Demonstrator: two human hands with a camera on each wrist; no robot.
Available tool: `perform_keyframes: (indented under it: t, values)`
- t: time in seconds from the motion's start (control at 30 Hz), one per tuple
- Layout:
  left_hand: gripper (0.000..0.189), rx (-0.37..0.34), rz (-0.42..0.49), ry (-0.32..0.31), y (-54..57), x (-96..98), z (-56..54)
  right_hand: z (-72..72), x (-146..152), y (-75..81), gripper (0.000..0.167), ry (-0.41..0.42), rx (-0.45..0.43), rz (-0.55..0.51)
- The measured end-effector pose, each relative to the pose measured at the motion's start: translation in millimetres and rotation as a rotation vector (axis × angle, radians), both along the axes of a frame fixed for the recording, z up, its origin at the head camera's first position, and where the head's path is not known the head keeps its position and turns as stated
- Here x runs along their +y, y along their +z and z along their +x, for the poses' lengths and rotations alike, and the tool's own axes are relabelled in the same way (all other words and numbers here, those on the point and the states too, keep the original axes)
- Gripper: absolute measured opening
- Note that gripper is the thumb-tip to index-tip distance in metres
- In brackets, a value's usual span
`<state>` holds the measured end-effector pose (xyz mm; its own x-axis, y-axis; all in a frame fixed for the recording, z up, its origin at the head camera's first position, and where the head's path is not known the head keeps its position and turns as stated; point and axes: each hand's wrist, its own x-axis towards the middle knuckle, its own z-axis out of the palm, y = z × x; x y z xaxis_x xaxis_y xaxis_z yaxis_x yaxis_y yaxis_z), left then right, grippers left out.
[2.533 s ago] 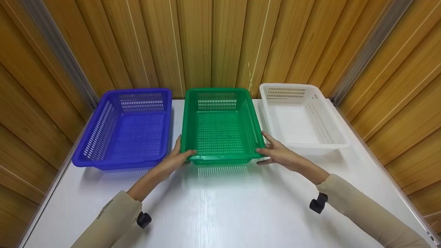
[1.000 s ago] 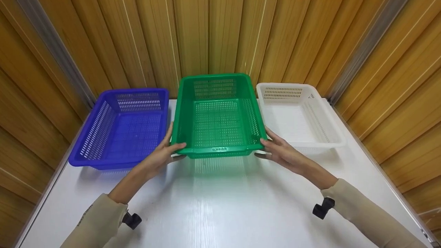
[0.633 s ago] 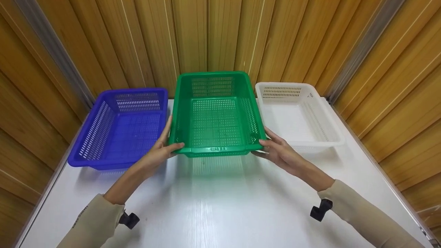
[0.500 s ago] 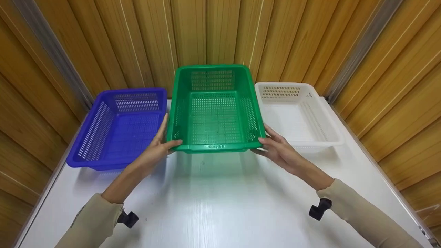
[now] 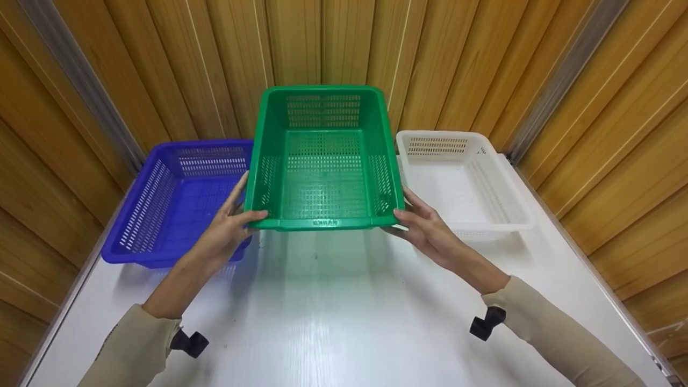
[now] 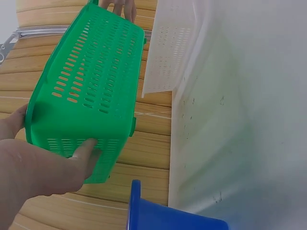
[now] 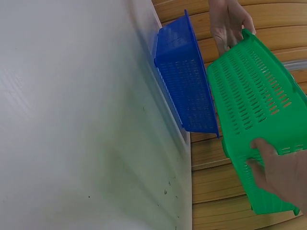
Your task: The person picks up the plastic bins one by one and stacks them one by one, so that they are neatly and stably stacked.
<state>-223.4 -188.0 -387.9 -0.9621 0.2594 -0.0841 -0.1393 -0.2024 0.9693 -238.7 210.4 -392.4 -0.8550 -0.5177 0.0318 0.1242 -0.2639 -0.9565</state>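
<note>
- Green basket: a short row of raised characters at the middle of the near rim, too small and blurred to read.
- White basket: small dark marks on the inner wall near the far right corner, illegible.
- Left sleeve: dark print along its outer edge, seen too edge-on to read.

"What's the green basket between the left fingers and the right fingers made of?"
"Smooth plastic by the look, with a soft gloss on its rim."
"And the blue basket beside the left fingers?"
"Plastic too, smooth. Beside the right fingers, the white basket looks like plastic as well."
"Below the fingers?"
"A smooth, glossy white tabletop."
"Beyond them?"
"Wood-grained panels, low sheen, and a dull metal strip. Behind the fingers, the right sleeve is matt cloth."
</note>
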Motion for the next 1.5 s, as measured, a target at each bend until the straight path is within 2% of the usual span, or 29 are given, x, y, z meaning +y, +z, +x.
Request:
perform_keyframes:
  t: [0.2,0.43,0.67,0.9,1.07,1.3,1.5]
  values:
    - [0.092,0.009,0.032,0.007,5.1,-17.4,6.0,1.0,-16,3.8,0.073,0.003,0.010,-0.020]
    - [0.087,0.007,0.026,0.023,7.7,-43.9,21.4,-1.1,-39,3.5,0.078,0.043,0.028,-0.020]
    - [0.083,0.034,0.016,0.002,8.3,-69.3,29.1,-1.4,-60,5.0,0.079,0.066,0.035,-0.030]
    - [0.081,0.063,-0.004,-0.004,6.8,-91.2,37.3,0.0,-79,1.0,0.084,0.093,0.037,-0.034]
    - [0.079,0.094,-0.023,0.011,4.9,-104.1,39.0,-1.7,-92,-1.9,0.082,0.106,0.038,-0.048]
    - [0.076,0.123,0.003,0.031,-4.3,-123.0,42.7,-3.2,-114,-6.6,0.076,0.119,0.021,-0.059]
    - [0.074,0.138,0.033,0.054,-6.6,-136.7,45.7,-2.6,-131,-10.8,0.074,0.123,0.020,-0.063]
